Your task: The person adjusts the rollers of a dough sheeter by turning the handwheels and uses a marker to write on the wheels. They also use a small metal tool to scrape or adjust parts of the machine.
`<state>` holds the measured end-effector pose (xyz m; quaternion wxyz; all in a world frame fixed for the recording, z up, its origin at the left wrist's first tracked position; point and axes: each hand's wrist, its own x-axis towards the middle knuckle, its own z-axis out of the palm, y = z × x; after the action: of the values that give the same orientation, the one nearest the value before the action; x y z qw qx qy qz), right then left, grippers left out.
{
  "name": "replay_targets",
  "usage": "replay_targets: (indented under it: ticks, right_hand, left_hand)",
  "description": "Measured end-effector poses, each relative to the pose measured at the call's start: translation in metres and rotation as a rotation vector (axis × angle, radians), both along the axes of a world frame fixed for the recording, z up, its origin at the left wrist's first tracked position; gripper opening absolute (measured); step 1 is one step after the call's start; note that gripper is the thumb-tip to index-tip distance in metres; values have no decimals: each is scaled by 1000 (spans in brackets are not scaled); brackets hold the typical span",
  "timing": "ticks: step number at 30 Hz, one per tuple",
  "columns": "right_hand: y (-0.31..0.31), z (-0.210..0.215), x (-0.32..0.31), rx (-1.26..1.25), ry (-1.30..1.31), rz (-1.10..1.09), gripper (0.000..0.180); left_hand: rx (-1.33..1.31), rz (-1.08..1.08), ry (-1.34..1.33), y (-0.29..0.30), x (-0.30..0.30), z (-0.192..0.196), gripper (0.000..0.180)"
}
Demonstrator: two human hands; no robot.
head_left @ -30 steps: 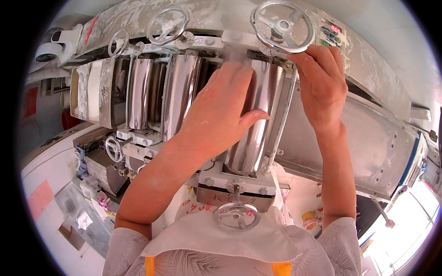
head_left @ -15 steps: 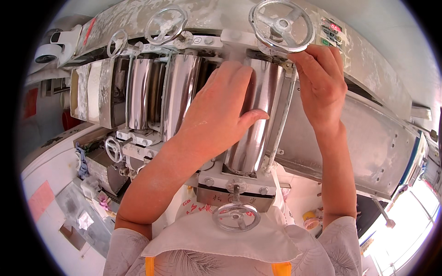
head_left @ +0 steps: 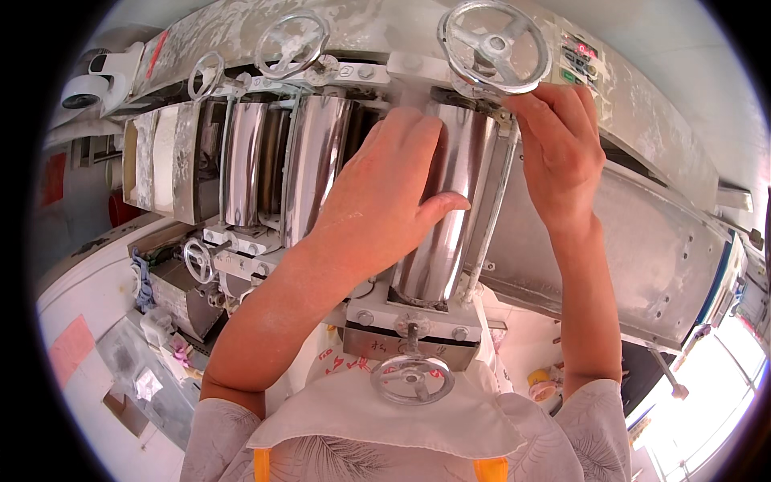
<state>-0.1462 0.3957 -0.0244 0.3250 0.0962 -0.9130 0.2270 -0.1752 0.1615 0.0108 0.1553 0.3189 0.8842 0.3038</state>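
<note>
My left hand (head_left: 385, 173) reaches over a shiny steel roller (head_left: 458, 173) on a roller machine. Its fingers point away from me and dip toward the gap at the roller's left side, so their tips are hidden. The thumb sticks out to the right across the roller. At the roller's far right end, my right hand (head_left: 562, 136) is closed, thumb and fingertips pinched just below the rim of a large metal handwheel (head_left: 495, 44). What lies in that pinch, if anything, I cannot make out. A thin upright bar (head_left: 494, 213) runs along the roller's right side.
More steel rollers (head_left: 317, 165) stand to the left, with smaller handwheels (head_left: 291, 44) behind them. Nearest me is another handwheel (head_left: 412, 379), close to my pale apron (head_left: 385, 426). A broad metal panel (head_left: 594, 249) extends right. A control panel (head_left: 580, 60) sits at the far right.
</note>
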Motion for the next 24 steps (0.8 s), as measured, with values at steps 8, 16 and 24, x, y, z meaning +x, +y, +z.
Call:
replay_targets:
  ticks: [8, 16, 24]
  right_hand:
    - [-1, 1, -2, -1, -10, -18, 38]
    - [-3, 1, 2, -29, -18, -1, 35]
    - [-4, -1, 0, -36, 3, -11, 33]
  left_hand:
    - [9, -3, 13, 0, 0, -1, 79]
    - [8, 8, -3, 0, 0, 0, 78]
    - [9, -2, 12, 0, 0, -1, 78]
